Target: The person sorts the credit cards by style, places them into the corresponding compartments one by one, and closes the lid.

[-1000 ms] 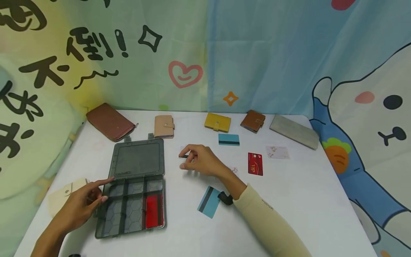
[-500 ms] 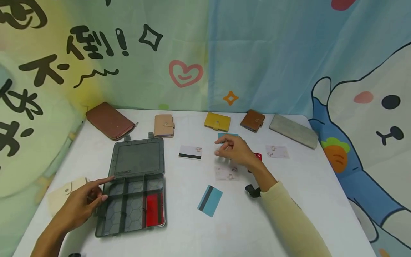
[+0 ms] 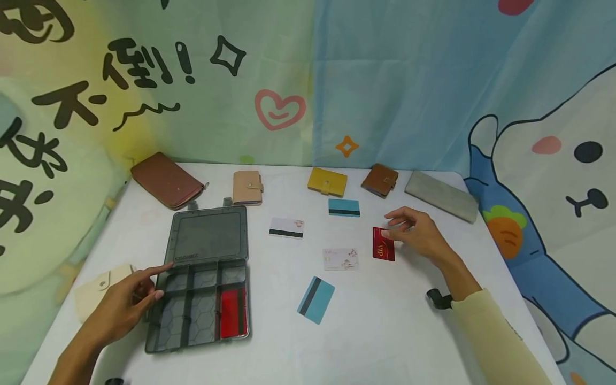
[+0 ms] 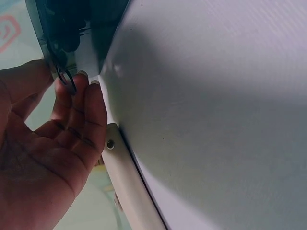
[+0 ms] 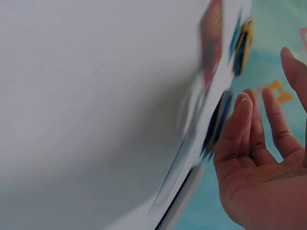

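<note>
My left hand point(image 3: 117, 305) holds the left edge of an opened grey plastic compartment box point(image 3: 196, 307), its index finger lying along the edge near the hinge. In the left wrist view, the fingertips point(image 4: 93, 86) meet the box's side. A red card point(image 3: 233, 314) lies in the box's lower right compartment. My right hand point(image 3: 417, 232) hovers with loosely bent fingers and nothing in them; its thumb overlaps a red VIP card point(image 3: 383, 248). Nearby lie a white card point(image 3: 340, 259), another white card with a black stripe point(image 3: 286, 228), and two blue cards point(image 3: 344, 207).
Along the back stand a brown zip wallet point(image 3: 167, 181), a beige wallet point(image 3: 247, 188), a yellow wallet point(image 3: 327, 182), a brown snap wallet point(image 3: 379, 181) and a grey long wallet point(image 3: 441, 197). A cream wallet point(image 3: 103, 289) lies beside my left hand. A printed curtain hangs behind.
My right hand has swept right, from over the striped white card, past the middle cards, to the red VIP card. My left hand stays on the box.
</note>
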Available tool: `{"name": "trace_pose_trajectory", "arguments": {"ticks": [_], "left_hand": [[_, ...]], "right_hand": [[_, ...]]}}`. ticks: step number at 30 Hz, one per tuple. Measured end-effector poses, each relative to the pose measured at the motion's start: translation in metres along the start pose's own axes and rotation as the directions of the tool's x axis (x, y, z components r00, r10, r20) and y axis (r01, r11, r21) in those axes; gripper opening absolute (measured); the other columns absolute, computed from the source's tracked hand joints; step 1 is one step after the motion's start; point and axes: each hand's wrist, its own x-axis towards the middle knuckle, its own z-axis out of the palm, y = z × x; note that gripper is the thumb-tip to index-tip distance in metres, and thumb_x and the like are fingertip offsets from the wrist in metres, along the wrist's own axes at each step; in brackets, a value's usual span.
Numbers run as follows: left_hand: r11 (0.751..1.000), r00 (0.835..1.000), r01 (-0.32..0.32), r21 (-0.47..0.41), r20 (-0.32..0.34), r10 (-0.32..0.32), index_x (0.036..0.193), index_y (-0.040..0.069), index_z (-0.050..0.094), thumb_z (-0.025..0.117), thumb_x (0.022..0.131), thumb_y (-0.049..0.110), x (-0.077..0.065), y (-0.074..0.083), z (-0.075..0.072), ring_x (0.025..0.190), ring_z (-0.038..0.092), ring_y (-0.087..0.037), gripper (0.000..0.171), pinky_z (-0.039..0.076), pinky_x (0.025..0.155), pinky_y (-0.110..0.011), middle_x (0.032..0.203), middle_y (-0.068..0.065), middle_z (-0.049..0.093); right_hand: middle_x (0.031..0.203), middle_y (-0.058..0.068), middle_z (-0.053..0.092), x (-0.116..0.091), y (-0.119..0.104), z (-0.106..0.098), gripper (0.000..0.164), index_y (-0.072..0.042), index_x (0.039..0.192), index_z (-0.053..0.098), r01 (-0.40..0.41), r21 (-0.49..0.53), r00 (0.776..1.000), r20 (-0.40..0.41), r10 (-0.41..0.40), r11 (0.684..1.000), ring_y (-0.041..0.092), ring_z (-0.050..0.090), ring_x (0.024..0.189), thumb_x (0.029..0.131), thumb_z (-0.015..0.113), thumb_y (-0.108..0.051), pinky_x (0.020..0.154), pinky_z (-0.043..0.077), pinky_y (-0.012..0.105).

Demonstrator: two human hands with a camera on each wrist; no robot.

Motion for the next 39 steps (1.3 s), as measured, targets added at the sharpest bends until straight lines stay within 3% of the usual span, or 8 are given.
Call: {"name": "trace_pose_trajectory", "arguments": {"ticks": [4,8,11,16,26,31,35,39], "left_hand": [[1.0,1.0,-0.003,0.001,0.0,0.003,0.142,0.013,0.055,0.073,0.086,-0.003,0.002,-0.001,0.0,0.06,0.044,-0.002,0.061,0.038,0.051,-0.023,0.076,0.002,0.05],[1.0,1.0,-0.003,0.001,0.0,0.003,0.143,0.013,0.055,0.073,0.086,-0.004,0.002,-0.002,0.001,0.06,0.044,-0.002,0.062,0.039,0.051,-0.023,0.076,0.003,0.05],[1.0,1.0,-0.008,-0.004,0.0,0.008,0.143,0.012,0.054,0.072,0.086,-0.004,0.003,-0.002,0.001,0.061,0.045,-0.002,0.062,0.039,0.051,-0.023,0.076,0.002,0.052],[1.0,1.0,-0.005,0.008,0.0,0.005,0.143,0.012,0.054,0.072,0.086,-0.003,0.003,-0.003,0.002,0.061,0.046,-0.001,0.062,0.039,0.052,-0.023,0.076,0.003,0.052],[1.0,1.0,0.012,0.003,0.011,-0.012,0.144,0.013,0.054,0.072,0.086,-0.003,0.001,-0.002,0.003,0.063,0.048,-0.001,0.063,0.04,0.053,-0.023,0.078,0.003,0.054],[1.0,1.0,0.007,-0.005,0.004,-0.007,0.143,0.013,0.055,0.072,0.086,-0.004,0.001,-0.002,0.002,0.062,0.048,-0.002,0.062,0.04,0.053,-0.023,0.077,0.003,0.054],[1.0,1.0,-0.002,-0.002,-0.006,0.002,0.142,0.013,0.055,0.072,0.086,-0.003,0.001,-0.002,0.001,0.062,0.048,-0.002,0.061,0.04,0.053,-0.023,0.076,0.004,0.053],[1.0,1.0,-0.009,-0.012,-0.012,0.009,0.143,0.013,0.055,0.072,0.087,-0.003,0.0,-0.002,0.0,0.062,0.047,-0.002,0.061,0.039,0.053,-0.022,0.076,0.004,0.053]], "right_hand": [[0.126,0.012,0.06,-0.003,0.021,-0.018,0.056,-0.019,0.131,0.06,-0.009,-0.07,0.998,-0.059,0.005,0.998,0.03,0.053,0.111,0.084,0.079,-0.042,0.08,0.055,0.038],[0.134,0.016,0.055,0.0,0.038,-0.031,0.058,-0.017,0.134,0.058,0.007,-0.167,0.995,-0.097,-0.023,0.986,0.038,0.048,0.121,0.084,0.081,-0.034,0.091,0.051,0.052],[0.139,0.021,0.049,0.004,0.045,-0.036,0.06,-0.014,0.136,0.057,0.014,-0.228,0.994,-0.099,-0.038,0.974,0.043,0.044,0.125,0.083,0.082,-0.029,0.095,0.048,0.06],[0.134,0.024,0.047,0.013,0.053,-0.036,0.058,-0.008,0.133,0.059,0.006,-0.285,0.997,-0.072,-0.027,0.959,0.043,0.042,0.123,0.083,0.082,-0.026,0.096,0.046,0.061],[0.115,0.021,0.055,0.022,0.047,-0.035,0.05,-0.004,0.114,0.06,-0.067,-0.327,0.997,-0.063,0.049,0.943,0.037,0.048,0.107,0.078,0.087,-0.026,0.089,0.051,0.053],[0.104,0.016,0.058,0.018,0.041,-0.038,0.029,-0.008,0.107,0.059,-0.078,-0.329,0.995,-0.083,0.053,0.941,0.031,0.051,0.095,0.088,0.077,-0.022,0.073,0.053,0.038],[0.102,0.013,0.059,0.012,0.027,-0.035,0.02,-0.01,0.112,0.059,-0.024,-0.264,0.995,-0.098,-0.002,0.964,0.028,0.051,0.09,0.096,0.067,-0.018,0.064,0.049,0.027],[0.1,0.013,0.058,0.001,0.001,-0.023,0.034,-0.016,0.131,0.055,0.082,-0.157,0.992,-0.081,-0.095,0.984,0.027,0.049,0.085,0.098,0.062,-0.012,0.059,0.048,0.025]]}}
